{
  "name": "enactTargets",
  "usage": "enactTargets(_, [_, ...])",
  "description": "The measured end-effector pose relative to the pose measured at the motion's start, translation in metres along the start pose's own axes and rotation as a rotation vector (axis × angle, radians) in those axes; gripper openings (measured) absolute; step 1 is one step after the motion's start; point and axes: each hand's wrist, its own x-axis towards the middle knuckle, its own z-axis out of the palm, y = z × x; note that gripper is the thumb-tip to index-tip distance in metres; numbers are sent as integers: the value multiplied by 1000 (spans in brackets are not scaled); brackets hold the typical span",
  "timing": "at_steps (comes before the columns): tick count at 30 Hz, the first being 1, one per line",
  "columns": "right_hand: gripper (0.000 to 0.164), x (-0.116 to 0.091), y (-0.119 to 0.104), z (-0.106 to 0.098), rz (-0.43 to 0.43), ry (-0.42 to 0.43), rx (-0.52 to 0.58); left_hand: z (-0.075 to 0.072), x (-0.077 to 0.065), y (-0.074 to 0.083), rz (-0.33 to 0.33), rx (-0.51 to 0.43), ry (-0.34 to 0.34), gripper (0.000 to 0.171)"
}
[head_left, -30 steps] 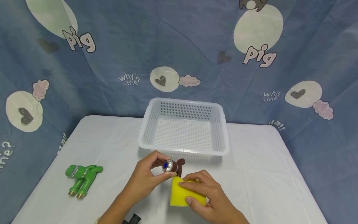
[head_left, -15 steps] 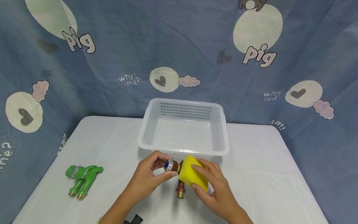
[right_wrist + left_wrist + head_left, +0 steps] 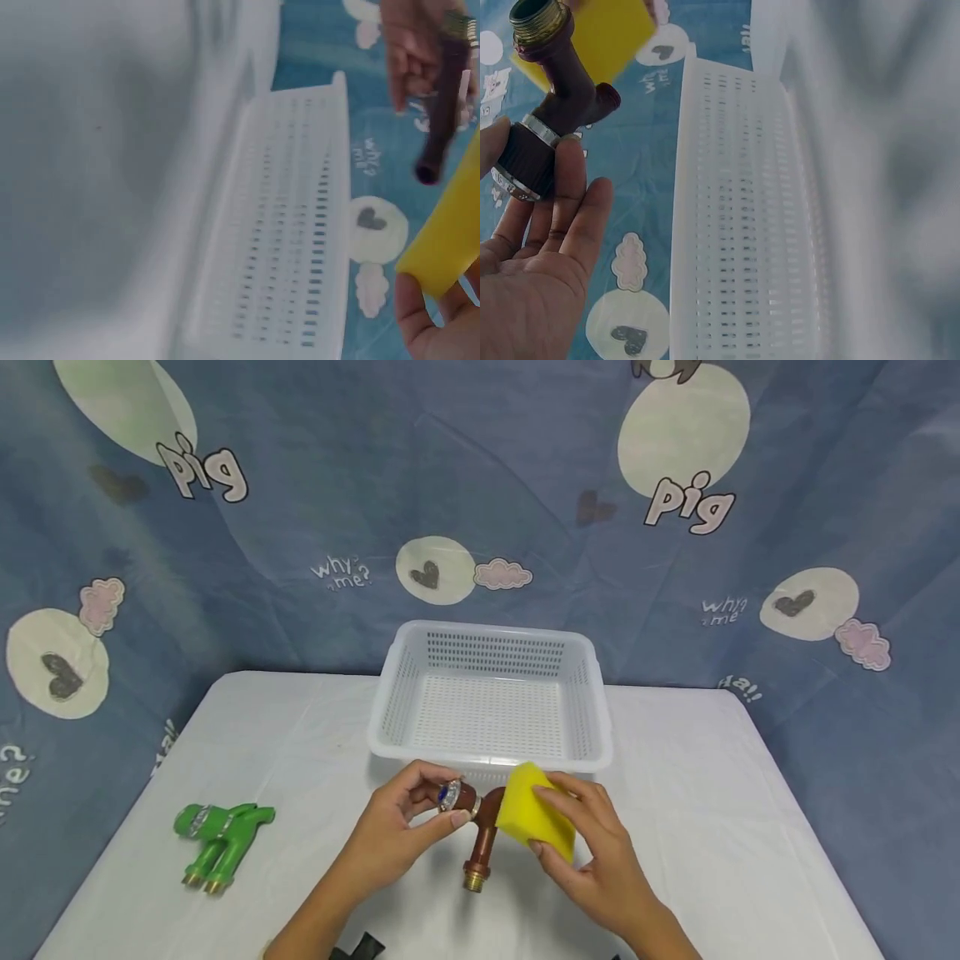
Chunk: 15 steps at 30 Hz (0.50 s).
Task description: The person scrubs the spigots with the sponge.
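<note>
Tap [image 3: 483, 843], brown with a threaded brass-coloured end [image 3: 473, 880], is held over the counter [image 3: 690, 827] by the left hand [image 3: 386, 835], whose grip pinches its silver-rimmed knob [image 3: 450, 796], while the grip of the right hand [image 3: 603, 856] pinches a yellow sponge [image 3: 528, 810] that hides part of the tap in the head view. To the left, a green tap [image 3: 236, 839] lies on the counter. Hands and sponge stand before a white slotted basket [image 3: 487, 714], behind which hangs a blue printed cloth [image 3: 480, 460].

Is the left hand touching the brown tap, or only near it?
Touching. The left wrist view shows the left hand gripping the brown tap around its knob.
</note>
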Motion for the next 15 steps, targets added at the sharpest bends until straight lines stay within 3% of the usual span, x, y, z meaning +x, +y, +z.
enactTargets(4, [55,-4,-2,5,-6,-44,-82,1,0,0,18,1,-5,39])
enactTargets(7, [43,-6,-9,8,-108,-84,-110,-1,0,-1,38,3,6,38])
enactTargets(11, [40,-2,-19,7,-272,-129,-70,-2,0,-2,55,6,22,38])
enactTargets(15, [42,2,-23,1,-249,-86,-85,-3,-1,-2,44,8,15,39])
